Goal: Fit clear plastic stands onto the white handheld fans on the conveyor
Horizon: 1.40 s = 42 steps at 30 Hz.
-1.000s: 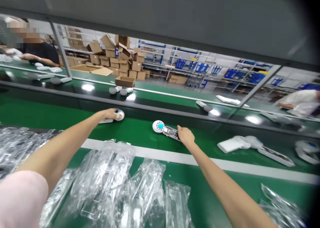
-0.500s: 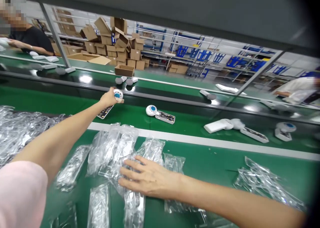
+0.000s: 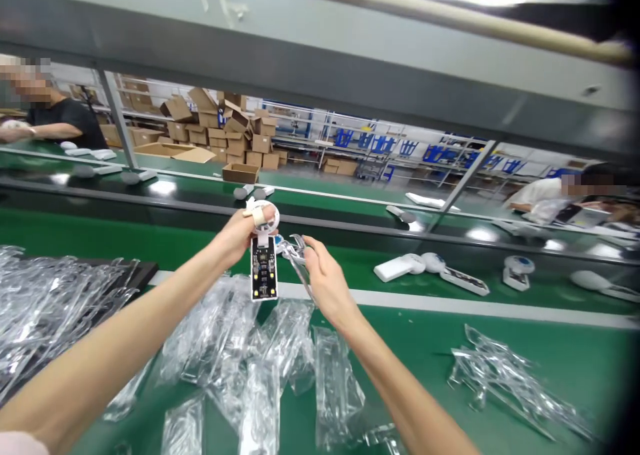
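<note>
Many clear plastic parts (image 3: 55, 315) lie heaped at the left edge of the frame. Near the middle, the left hand (image 3: 241, 231) has its fingers curled around the round head of a white gadget (image 3: 263, 241). The handle hangs down, and its black board (image 3: 264, 270) shows. I think a snug hold on the head is good, with no fingers on the board. Just right of it, a thin clear piece (image 3: 299, 250) is pinched in the right hand (image 3: 327, 276), fingers close together. A light pinch by the edge seems wise, so it won't bend or bump the board. Farther right, more white gadgets (image 3: 433, 262) lie on the green table (image 3: 410, 362).
</note>
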Motion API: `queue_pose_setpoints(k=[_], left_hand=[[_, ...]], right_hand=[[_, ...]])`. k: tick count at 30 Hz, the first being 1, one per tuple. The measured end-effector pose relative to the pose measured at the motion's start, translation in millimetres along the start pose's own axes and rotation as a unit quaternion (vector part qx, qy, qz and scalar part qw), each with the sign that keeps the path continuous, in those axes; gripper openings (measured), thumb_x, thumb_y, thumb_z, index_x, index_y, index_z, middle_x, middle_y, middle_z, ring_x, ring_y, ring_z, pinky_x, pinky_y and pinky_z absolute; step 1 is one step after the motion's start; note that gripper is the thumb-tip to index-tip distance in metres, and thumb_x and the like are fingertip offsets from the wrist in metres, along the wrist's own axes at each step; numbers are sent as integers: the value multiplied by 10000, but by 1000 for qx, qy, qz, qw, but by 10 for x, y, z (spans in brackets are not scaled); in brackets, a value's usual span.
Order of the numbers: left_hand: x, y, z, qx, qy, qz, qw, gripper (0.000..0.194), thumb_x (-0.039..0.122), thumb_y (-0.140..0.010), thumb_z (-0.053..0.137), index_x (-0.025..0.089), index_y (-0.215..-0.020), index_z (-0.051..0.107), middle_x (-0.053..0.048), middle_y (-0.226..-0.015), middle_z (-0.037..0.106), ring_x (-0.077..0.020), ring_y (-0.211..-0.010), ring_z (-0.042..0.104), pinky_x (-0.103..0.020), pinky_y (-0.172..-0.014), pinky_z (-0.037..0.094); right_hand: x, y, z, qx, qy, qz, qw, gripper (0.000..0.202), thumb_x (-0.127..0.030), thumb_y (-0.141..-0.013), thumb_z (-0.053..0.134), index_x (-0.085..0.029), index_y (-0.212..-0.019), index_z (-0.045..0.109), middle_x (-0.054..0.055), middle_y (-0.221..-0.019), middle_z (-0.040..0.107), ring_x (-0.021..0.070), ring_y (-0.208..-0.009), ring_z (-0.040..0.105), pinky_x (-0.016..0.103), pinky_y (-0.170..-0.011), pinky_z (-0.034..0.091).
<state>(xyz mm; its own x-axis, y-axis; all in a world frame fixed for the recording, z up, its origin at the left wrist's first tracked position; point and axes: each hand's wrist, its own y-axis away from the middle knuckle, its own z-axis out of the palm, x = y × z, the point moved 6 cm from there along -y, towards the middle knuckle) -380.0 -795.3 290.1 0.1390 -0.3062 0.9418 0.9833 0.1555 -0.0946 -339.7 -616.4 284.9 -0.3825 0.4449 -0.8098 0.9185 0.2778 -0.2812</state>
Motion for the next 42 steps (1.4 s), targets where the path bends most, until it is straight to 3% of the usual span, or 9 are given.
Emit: queue_pose_setpoints(k=[7, 18, 22, 25, 28, 31, 36, 39, 42], left_hand=[[-21, 128, 397, 1, 14, 12, 1000, 421, 479, -596, 786, 186, -817, 579, -1, -731, 575, -113, -601, 535, -221, -519, 408], [23, 254, 361, 96, -52, 40, 993, 581, 444, -552, 803, 194, -996, 524, -20, -885, 590, -145, -711, 569, -257, -597, 438], [203, 265, 354, 104, -12, 87, 991, 586, 444, -542, 814, 187, -988, 532, -36, -929, 603, -162, -768, 589, -270, -647, 463], [310, 231, 349, 51, 39, 116, 991, 550, 475, -543, 817, 172, -932, 573, -54, -942, 623, -178, -812, 601, -278, -688, 478], [225, 168, 302, -18, 33, 35, 999, 505, 478, -524, 830, 155, -857, 628, -54, -858, 639, -166, -740, 591, -270, -637, 475], [131, 137, 100, 32, 12, -18, 999, 465, 473, -528, 818, 163, -829, 647, -56, -830, 650, -179, -704, 587, -283, -576, 471], [267, 206, -114, 130, -7, 70, 989, 427, 434, -547, 805, 175, -860, 673, -61, -879, 673, -231, -811, 624, -293, -579, 497], [328, 293, -206, 166, -12, 88, 982, 422, 404, -533, 809, 182, -869, 683, -49, -892, 672, -235, -830, 631, -277, -562, 502], [306, 293, -423, 196, -23, 95, 976, 439, 406, -537, 800, 177, -890, 674, -51, -909, 668, -242, -842, 634, -286, -568, 517]], right_hand=[[-149, 37, 175, 5, 199, 15, 980, 497, -461, -921, 433, -280, -1383, 399, 111, -1130, 558, 281, -919, 630, 413, -783, 460], [-33, -19, 278, 24, 320, -2, 947, 629, -512, -941, 352, -158, -1460, 306, 190, -1163, 513, 351, -1093, 516, 472, -827, 459], [81, 23, 353, -29, 257, 7, 966, 687, -420, -959, 336, -154, -1516, 35, 190, -1234, 511, 326, -1041, 561, 464, -823, 466], [22, -14, 318, -39, 225, -10, 973, 733, -355, -946, 364, -165, -1512, -62, 183, -1206, 516, 311, -996, 586, 437, -798, 478], [-160, -123, 255, -18, 249, -50, 967, 714, -320, -930, 393, -204, -1519, 6, 171, -1153, 521, 330, -1039, 558, 439, -806, 466], [-293, -293, 298, -20, 226, -63, 972, 651, -399, -917, 426, -268, -1504, 174, 142, -1115, 551, 327, -1052, 547, 429, -813, 453], [-223, -675, 470, 77, -17, 39, 996, 576, -468, -957, 175, -156, -1044, 652, 115, -958, 681, 233, -877, 617, 305, -748, 442], [-235, -838, 613, 149, -16, 27, 988, 518, -425, -946, 243, -170, -761, 654, 99, -822, 702, 225, -792, 614, 290, -720, 418], [-305, -942, 818, 142, 20, -9, 990, 512, -403, -960, 241, -179, -720, 634, 91, -802, 700, 215, -772, 613, 282, -707, 404]])
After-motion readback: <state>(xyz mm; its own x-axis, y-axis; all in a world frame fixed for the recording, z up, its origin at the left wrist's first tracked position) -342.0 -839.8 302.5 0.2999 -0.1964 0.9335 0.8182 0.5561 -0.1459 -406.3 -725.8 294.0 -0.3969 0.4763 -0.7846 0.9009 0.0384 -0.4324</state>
